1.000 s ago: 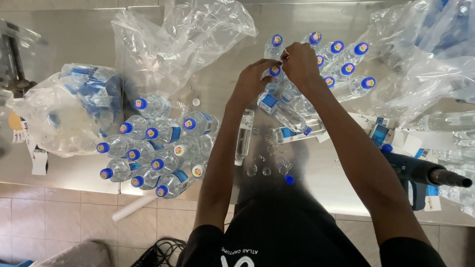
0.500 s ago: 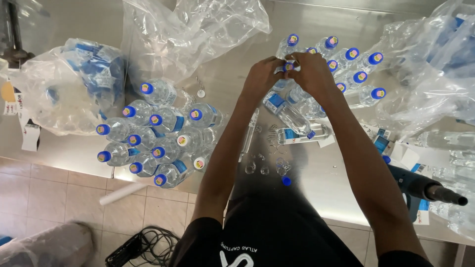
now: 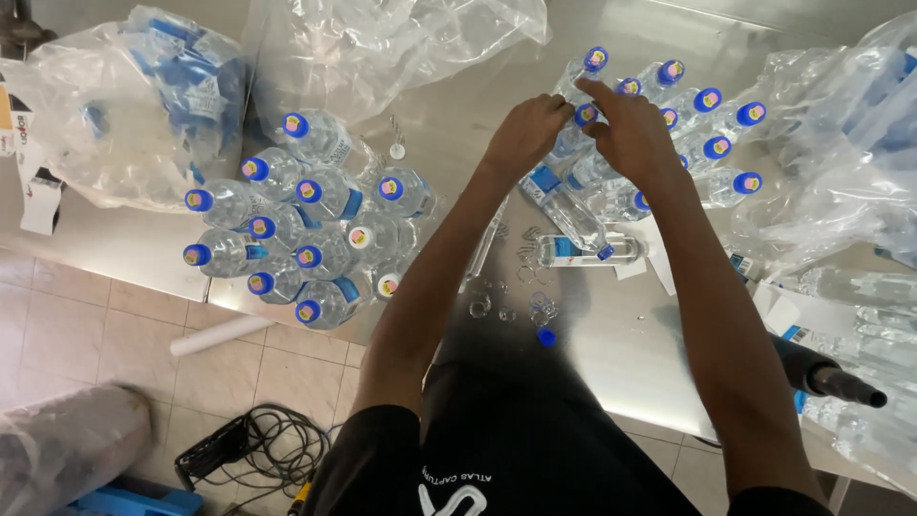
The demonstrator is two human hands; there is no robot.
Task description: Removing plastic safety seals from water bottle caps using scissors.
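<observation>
- Bottle [image 3: 583,117] with a blue cap stands among the capped bottles [image 3: 707,124] at the far right of the steel desk [image 3: 611,354]; left hand [image 3: 523,134] has its grip closed around its body, right hand [image 3: 630,139] rests beside it, forefinger stretched out; whether that grip holds anything I cannot tell.
- Since half a second ago both hands have stayed at this cluster, right forefinger now extended.
- Cap is partly hidden by fingers.
- Second bottle group [image 3: 306,229] stands left; one bottle lies flat [image 3: 583,250]; plastic wrap [image 3: 382,48] behind.

Clear plastic wrap [image 3: 382,48] bunched at table's far edge; black cable coil [image 3: 263,444], white tube [image 3: 222,334] on tiled floor.
</observation>
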